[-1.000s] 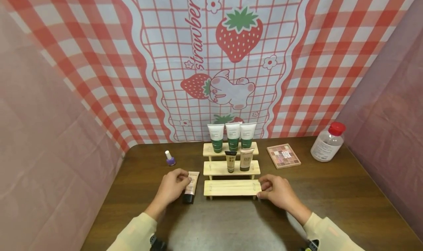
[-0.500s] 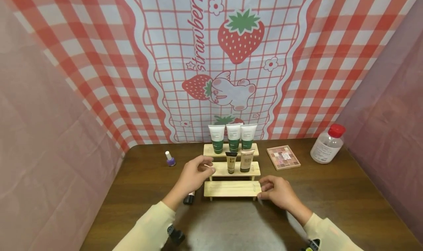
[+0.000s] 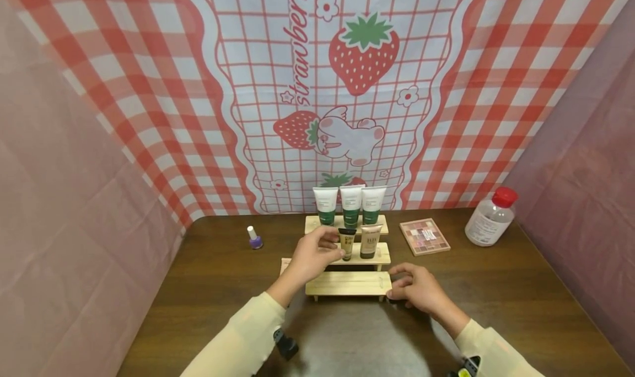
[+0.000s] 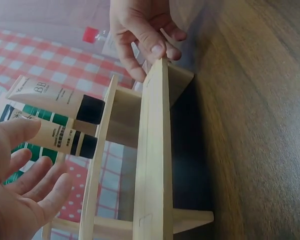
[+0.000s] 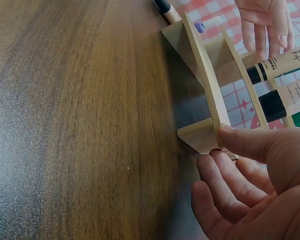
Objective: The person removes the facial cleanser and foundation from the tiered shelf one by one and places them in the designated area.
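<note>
A three-tier wooden display rack stands on the table. On its middle tier, a small gold tube with black ends stands beside a beige BB cream tube. My left hand is at the left of the gold tube, fingers loosely extended; the left wrist view has the thumb overlapping its top, and I cannot tell if they touch. My right hand pinches the right end of the bottom tier, thumb on top and fingers underneath. Another beige tube lies left of the rack, mostly hidden by my left arm.
Three white-and-green tubes stand on the top tier. A purple nail polish bottle is at the left. An eyeshadow palette and a clear bottle with a red cap are at the right. Checked cloth hangs behind.
My left hand has moved from the lying beige tube, rightward and up past the rack's left end, to the gold tube. The right hand has stayed at the bottom tier.
</note>
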Demonstrator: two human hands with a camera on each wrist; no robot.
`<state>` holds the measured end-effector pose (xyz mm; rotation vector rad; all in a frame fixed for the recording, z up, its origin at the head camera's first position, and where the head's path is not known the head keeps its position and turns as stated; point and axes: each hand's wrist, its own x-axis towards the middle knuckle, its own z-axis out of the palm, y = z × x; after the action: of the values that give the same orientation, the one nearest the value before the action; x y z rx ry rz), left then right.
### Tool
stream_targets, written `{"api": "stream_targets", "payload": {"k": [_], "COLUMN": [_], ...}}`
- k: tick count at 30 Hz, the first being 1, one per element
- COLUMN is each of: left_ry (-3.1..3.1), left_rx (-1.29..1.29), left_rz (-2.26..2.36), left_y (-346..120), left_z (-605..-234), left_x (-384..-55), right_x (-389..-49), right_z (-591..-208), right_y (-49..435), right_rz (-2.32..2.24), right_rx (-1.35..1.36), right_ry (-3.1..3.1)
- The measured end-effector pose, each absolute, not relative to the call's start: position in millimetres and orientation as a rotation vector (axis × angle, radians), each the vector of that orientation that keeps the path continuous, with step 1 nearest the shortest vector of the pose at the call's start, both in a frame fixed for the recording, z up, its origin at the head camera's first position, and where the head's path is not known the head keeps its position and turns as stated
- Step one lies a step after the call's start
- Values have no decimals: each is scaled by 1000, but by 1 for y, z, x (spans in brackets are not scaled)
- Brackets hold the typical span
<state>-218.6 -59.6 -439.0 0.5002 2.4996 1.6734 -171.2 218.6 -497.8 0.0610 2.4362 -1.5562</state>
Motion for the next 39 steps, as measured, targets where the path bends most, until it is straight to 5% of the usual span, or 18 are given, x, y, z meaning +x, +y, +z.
{"api": "stream_targets", "payload": {"k": [39], "left_ry": [2608], "left_rx": [451], "left_rz": [1516], "left_y": [-47], "left_z": [-438], "left_x": [-224], "right_x": [-175], "right_z": [-498], "right_y": [220], "right_rz": [-1549], "right_rx": [53], "right_ry": [2398]}}
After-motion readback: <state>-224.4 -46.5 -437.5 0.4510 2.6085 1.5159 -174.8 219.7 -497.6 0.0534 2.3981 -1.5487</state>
